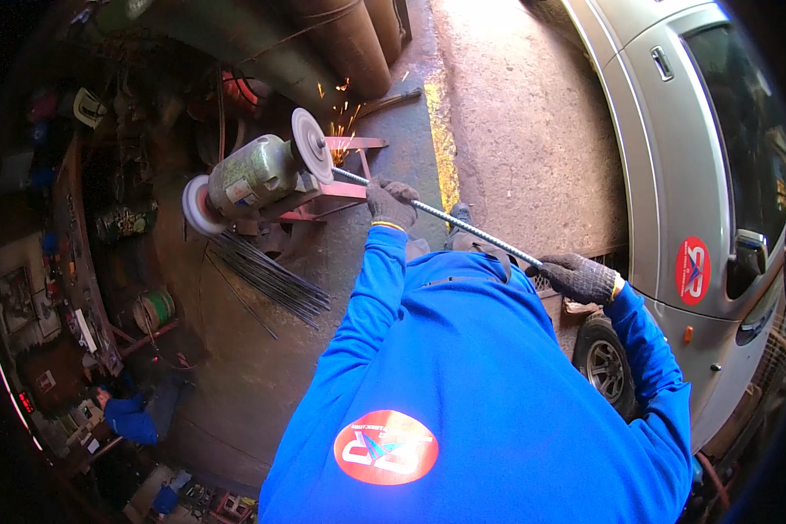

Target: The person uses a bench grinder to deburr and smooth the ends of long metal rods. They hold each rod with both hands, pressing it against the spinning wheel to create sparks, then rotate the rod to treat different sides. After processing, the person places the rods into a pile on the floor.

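Observation:
My left hand (391, 203), in a dark work glove, is closed around a ribbed steel rod (472, 229) close to its far end. Farther back on the rod, at its near right end, my gloved right hand (578, 278) grips it too. The rod's far tip meets the edge of the grinding wheel (313, 144) on a green bench grinder (255, 175); the exact contact point is partly hidden. Orange sparks (344, 122) fly beyond the wheel. A second wheel (201, 206) sits at the grinder's left end.
A red metal stand (356, 143) is under the grinder. Thin dark rods (266, 275) lie bundled on the floor. Large cylinders (345, 48) are at the back. A silver vehicle (637, 113) is close on my right. Another person in blue (133, 419) is at lower left.

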`<state>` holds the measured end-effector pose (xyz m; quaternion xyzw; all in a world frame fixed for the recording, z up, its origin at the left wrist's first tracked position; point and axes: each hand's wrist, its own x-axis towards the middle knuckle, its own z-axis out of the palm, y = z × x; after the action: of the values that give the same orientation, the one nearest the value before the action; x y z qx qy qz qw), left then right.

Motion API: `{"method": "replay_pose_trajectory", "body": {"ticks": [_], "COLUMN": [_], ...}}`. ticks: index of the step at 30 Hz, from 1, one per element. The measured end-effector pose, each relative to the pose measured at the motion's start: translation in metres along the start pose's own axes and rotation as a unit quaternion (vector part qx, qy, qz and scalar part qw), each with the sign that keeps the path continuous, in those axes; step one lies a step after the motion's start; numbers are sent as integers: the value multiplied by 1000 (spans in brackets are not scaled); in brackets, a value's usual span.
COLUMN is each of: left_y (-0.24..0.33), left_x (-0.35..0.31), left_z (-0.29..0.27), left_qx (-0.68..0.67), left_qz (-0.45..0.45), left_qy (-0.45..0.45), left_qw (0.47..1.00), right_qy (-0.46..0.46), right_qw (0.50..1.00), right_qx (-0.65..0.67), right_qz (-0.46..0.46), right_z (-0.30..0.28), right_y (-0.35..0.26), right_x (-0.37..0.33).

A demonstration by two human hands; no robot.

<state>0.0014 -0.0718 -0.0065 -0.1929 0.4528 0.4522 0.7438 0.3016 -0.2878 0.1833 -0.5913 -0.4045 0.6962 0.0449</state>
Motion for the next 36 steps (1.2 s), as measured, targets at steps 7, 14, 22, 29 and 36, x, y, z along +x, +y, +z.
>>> {"method": "replay_pose_trajectory", "body": {"ticks": [7, 14, 22, 29, 36], "left_y": [1, 2, 5, 6, 9], "left_x": [4, 17, 13, 4, -5], "left_z": [-5, -14, -7, 4, 17], "left_qx": [1, 6, 0, -24, -18], "left_qz": [-15, -16, -25, -36, -21], "left_qy": [-18, -27, -21, -23, -73], "left_qw": [1000, 1000, 999, 999, 997], "right_qy": [115, 209, 265, 306, 365], "right_qw": [977, 945, 890, 801, 747], "right_qx": [-135, -232, -358, -510, -543], "right_qz": [-121, -101, -102, -70, -115], "right_z": [11, 25, 37, 39, 41], "right_y": [-3, -15, -17, -27, -23], "right_x": [-8, -16, -20, -25, -25]}}
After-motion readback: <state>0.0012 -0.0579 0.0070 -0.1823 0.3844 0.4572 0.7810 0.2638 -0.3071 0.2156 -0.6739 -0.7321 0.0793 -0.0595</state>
